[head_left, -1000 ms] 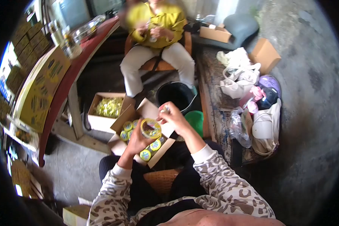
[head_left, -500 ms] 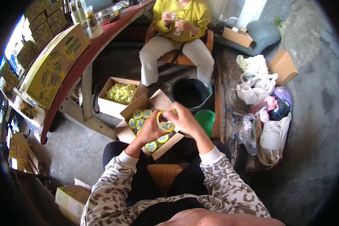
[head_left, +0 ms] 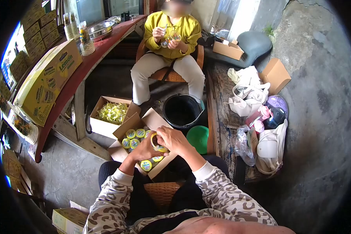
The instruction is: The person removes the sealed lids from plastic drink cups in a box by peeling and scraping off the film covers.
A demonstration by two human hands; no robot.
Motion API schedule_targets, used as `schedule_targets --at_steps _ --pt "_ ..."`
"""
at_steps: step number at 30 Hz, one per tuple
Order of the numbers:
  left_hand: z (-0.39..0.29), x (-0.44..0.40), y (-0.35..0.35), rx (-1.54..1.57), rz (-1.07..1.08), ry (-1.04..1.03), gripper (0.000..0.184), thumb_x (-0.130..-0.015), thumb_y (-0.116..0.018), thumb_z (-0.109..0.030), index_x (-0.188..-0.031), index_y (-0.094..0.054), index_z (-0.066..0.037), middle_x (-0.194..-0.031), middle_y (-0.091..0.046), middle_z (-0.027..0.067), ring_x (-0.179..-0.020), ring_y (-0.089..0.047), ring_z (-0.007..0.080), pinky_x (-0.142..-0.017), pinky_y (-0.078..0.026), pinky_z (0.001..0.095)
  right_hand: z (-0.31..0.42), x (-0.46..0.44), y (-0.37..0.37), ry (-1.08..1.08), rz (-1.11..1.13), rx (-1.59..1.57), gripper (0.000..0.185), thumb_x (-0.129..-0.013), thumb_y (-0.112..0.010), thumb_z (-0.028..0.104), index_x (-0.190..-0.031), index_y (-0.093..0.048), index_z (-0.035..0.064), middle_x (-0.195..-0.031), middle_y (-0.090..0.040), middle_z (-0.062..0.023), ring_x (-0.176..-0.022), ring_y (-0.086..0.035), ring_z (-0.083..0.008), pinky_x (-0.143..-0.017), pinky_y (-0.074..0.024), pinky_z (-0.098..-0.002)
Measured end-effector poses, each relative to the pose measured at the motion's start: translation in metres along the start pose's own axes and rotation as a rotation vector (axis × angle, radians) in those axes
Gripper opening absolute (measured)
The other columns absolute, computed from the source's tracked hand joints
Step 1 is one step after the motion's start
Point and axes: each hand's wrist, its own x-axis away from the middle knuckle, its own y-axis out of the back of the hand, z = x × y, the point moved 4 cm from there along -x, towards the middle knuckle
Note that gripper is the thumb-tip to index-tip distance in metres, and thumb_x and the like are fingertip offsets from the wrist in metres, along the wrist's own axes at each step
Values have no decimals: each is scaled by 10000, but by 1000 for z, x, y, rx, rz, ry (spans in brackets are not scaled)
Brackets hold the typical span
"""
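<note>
My left hand (head_left: 143,150) is wrapped round a yellow tape roll (head_left: 154,141), holding it above an open carton (head_left: 119,153). Against the roll's right side my right hand (head_left: 171,139) is closed, its fingertips pinching at the yellow ring. Whether a loose strip lies between those fingertips is too small to tell. Below the hands, the carton holds several round cups with yellow-green printed lids (head_left: 146,165); my hands hide some of them.
A box of yellow-green strips (head_left: 112,112), a black bucket (head_left: 181,111) and a green basin (head_left: 199,139) stand beyond the carton. A seated person (head_left: 171,43) in yellow handles small items. Bags (head_left: 268,150) lie on the right bench; lemon-printed cartons (head_left: 50,82) stand left.
My right hand has come down from above the roll onto its side. The view has shifted. The seated person's hands have moved.
</note>
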Motion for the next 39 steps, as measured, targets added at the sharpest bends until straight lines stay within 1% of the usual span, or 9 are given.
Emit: schedule_targets --at_steps 5,7,8,9,12,15,23,27,39 --pt "7 0 9 120 79 16 872 -692 -895 -381 -1330 -437 -1 -1199 -604 141 -1125 -583 231 -989 -447 353 2 0 3 12 21 -25 197 -878 -641 177 -953 -521 40 -911 -606 -125 -827 -647 -332 -708 -538 -427" --pt "0 -2 8 17 323 40 763 -693 -896 -371 -1255 -515 -22 -1147 -634 95 -1072 -592 201 -946 -453 337 4 0 2 17 34 -35 195 -876 -641 172 -957 -522 40 -913 -606 -125 -829 -647 -331 -713 -539 -426" --pt "2 -1 7 27 227 -91 617 -688 -898 -359 -1114 -603 -25 -1027 -676 61 -944 -617 165 -857 -479 316 7 0 1 40 37 -33 194 -875 -639 173 -958 -524 40 -920 -608 -123 -825 -648 -329 -709 -540 -424" --pt "8 -3 6 27 228 -90 617 -688 -898 -359 -1114 -603 -25 -1027 -676 61 -944 -617 165 -857 -479 316 10 1 0 63 40 -32 193 -875 -637 173 -960 -526 40 -926 -610 -121 -821 -650 -327 -706 -541 -423" --pt "20 -2 3 24 310 69 546 -676 -911 -211 -1083 -619 7 -1004 -701 65 -932 -633 136 -866 -491 310 8 1 -1 17 33 8 191 -889 -630 195 -959 -541 42 -908 -630 -116 -789 -657 -322 -693 -541 -422" --pt "13 -1 4 78 186 8 502 -662 -898 -333 -971 -656 -19 -867 -698 38 -758 -622 137 -730 -503 308 6 2 2 -43 27 40 181 -898 -629 205 -942 -558 44 -880 -644 -117 -768 -662 -317 -688 -542 -417" --pt "12 -1 4 -33 90 -19 524 -648 -857 -280 -1032 -624 -9 -888 -693 107 -792 -649 208 -754 -505 351 3 2 -3 2 43 -21 161 -899 -626 202 -907 -546 62 -862 -649 -90 -782 -664 -306 -675 -531 -418" --pt "5 -1 5 -106 31 -68 496 -641 -822 -221 -1025 -593 -9 -890 -680 163 -813 -661 300 -766 -504 384 1 1 0 11 21 -66 158 -901 -622 199 -892 -543 63 -843 -642 -89 -777 -658 -313 -676 -517 -431" --pt "-16 1 -6 -270 -246 -95 523 -618 -834 -193 -1042 -588 -9 -872 -675 180 -819 -670 376 -755 -521 417 -16 -3 -4 -237 -70 -286 213 -926 -553 211 -859 -535 9 -821 -629 -193 -778 -615 -405 -693 -472 -479"
